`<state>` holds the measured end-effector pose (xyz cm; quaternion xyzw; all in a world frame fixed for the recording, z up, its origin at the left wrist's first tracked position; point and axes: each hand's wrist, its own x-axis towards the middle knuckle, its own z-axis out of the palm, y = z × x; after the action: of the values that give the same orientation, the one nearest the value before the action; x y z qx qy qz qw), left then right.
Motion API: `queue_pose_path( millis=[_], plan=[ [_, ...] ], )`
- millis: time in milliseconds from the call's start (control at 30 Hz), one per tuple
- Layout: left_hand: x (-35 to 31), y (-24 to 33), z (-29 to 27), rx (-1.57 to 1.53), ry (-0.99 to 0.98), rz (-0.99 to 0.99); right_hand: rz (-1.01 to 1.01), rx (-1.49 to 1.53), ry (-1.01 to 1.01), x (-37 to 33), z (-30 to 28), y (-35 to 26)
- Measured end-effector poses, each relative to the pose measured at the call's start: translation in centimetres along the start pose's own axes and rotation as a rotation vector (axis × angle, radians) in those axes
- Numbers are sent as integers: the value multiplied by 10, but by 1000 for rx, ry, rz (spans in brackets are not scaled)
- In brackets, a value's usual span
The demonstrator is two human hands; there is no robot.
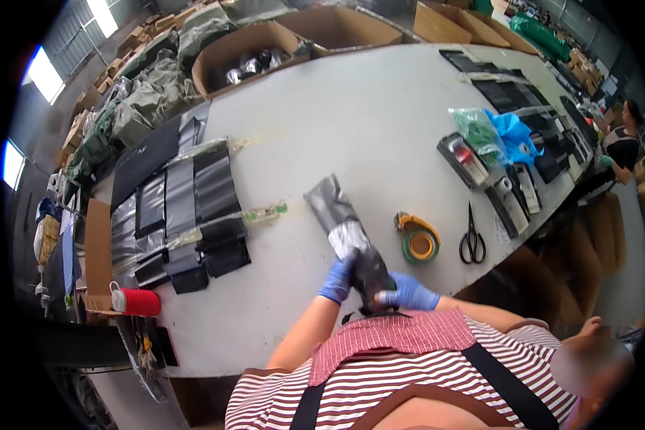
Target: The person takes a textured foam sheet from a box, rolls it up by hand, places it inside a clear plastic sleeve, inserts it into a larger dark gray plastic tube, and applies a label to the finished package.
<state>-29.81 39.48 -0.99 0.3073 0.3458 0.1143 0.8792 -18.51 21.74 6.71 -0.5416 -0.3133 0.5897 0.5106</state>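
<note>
A long bundle in black plastic film [369, 271], with a shiny silver band around its middle, lies slantwise across the near part of the table, its flat far end pointing away from me. My left hand [339, 279], in a blue glove, is closed on the bundle's left side just below the silver band. Around its near end, close to my apron, my blue-gloved right hand [413, 292] is wrapped, with the thumb on top. To the right of the bundle sit a yellow tape dispenser [411, 221] with a tape roll and black-handled scissors [471, 242].
Flat black plastic sleeves [179, 190], strapped with clear tape, cover the table's left side. A red thread spool [140, 302] stands at the left corner. Blue plastic [514, 136] and small boxes lie at right. An open carton [208, 63] holds silver bundles behind. A co-worker [620, 147] stands far right.
</note>
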Motion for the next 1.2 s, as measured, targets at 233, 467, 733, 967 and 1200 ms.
queue_pose_path(
  millis=[233,467,733,967,1200],
  plan=[
    [18,163,63,259,-80,844,-473,-462,291,68,-8,-144],
    [45,415,79,387,47,1088,-1290,-527,746,201,28,-311],
    [-22,62,-47,832,-66,417,128,-676,-198,-12,-25,12],
    [-43,-43,-50,650,-131,80,60,-267,-60,-67,-37,94],
    [-18,-37,124,1364,-738,477,116,-587,-40,-84,-85,-3]
  ],
)
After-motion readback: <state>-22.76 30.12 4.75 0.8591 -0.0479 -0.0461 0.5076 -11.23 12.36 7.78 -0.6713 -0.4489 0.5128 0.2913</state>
